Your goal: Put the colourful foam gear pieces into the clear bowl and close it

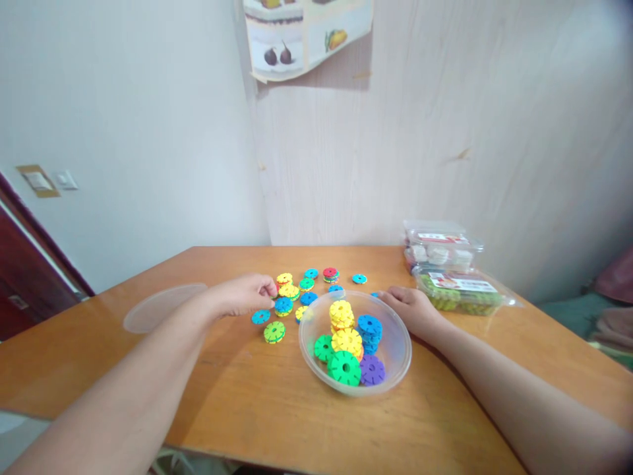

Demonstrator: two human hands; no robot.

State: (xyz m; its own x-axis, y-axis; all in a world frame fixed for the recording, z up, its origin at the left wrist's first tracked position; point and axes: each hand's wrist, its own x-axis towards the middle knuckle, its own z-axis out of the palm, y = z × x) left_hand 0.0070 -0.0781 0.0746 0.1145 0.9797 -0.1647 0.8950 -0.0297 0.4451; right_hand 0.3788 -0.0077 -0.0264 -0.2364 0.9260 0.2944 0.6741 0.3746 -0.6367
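A clear plastic bowl (395, 359) stands on the wooden table (247, 396) and holds several notched plastic discs: yellow stacks (342, 315), blue ones (370, 328), green ones (344, 367) and a purple one (372, 370). More discs lie loose behind and left of the bowl, among them a blue one (283, 305) and a green-yellow one (274, 332). My left hand (244, 295) reaches into this loose group, its fingertips pinched at the discs near a yellow one (284, 279). My right hand (413, 309) rests against the bowl's right rear rim.
A clear round lid (161, 307) lies on the table at the left. Two clear food boxes (445, 247) (462, 290) sit at the back right by the wall. A picture sheet (306, 33) hangs on the wall above. A dark red door (24, 277) is at the far left.
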